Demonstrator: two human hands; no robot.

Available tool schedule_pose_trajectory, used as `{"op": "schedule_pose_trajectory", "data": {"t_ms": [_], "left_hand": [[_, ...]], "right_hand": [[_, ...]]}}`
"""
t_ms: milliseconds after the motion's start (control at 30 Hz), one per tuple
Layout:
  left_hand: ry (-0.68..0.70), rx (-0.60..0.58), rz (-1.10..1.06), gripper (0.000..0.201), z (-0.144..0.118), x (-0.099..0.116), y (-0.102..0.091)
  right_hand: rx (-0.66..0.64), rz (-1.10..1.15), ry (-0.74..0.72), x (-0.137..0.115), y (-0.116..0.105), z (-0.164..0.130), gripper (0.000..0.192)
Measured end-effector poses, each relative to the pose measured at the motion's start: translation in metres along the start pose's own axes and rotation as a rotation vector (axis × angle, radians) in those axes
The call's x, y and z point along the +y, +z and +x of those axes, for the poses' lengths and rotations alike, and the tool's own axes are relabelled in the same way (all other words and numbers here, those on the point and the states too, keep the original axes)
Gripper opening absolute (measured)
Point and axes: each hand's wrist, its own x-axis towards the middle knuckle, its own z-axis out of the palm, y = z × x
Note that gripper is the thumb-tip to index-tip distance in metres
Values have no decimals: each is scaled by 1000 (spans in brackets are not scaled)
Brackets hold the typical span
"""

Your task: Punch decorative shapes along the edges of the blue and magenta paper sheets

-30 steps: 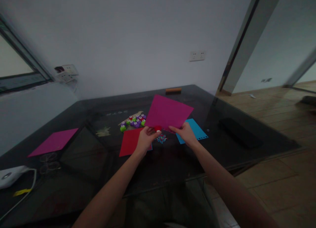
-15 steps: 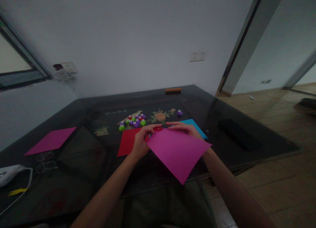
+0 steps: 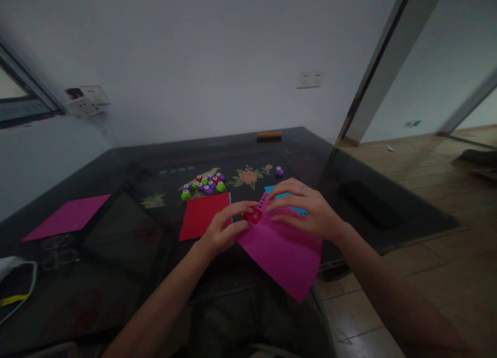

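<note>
Magenta sheet point(image 3: 283, 249) lies on the near edge of the dark glass surface point(image 3: 116, 228), its lower corner hanging off past the edge toward the person's lap. Small red punch point(image 3: 254, 214) sits on the sheet's far edge, next to a row of holes already showing there. Left hand point(image 3: 221, 233) has its grip clamped on the punch, thumb on top, fingers curled below. Right hand point(image 3: 310, 213) lies flat on the sheet just right of the punch, fingers apart, pinning paper rather than gripping it. Left of the magenta sheet and touching it, a red sheet point(image 3: 202, 213); behind the magenta sheet, under the right hand, a blue sheet point(image 3: 289, 200) peeks out. Farther back from the magenta sheet, a cluster of small green, purple and red punches point(image 3: 204, 186), and one lone purple punch point(image 3: 279, 171) off to its right. Another magenta sheet point(image 3: 66, 217) well left of the worked one. Risks, as I judge it: the overhanging corner could drag the sheet off the glass if the flat hand lifts; slick glass lets paper skid under thumb pressure, so the next hole could land off the row; the punch set askew on the edge could tear or cut only half a hole.
</note>
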Motion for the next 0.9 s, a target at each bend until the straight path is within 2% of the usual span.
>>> {"op": "schedule_pose_trajectory", "data": {"t_ms": [100, 233, 733, 900], "left_hand": [[8, -61, -25, 21, -1, 2, 0], [36, -114, -58, 24, 0, 5, 0], [-91, -154, -121, 24, 4, 24, -3], [-64, -161, -103, 24, 4, 28, -3]], "right_hand": [[-44, -45, -87, -4, 11, 2, 12], [-49, -80, -114, -3, 16, 0, 11], [-32, -164, -214, -1, 18, -1, 15], [-25, -194, -241, 2, 18, -4, 16]]}}
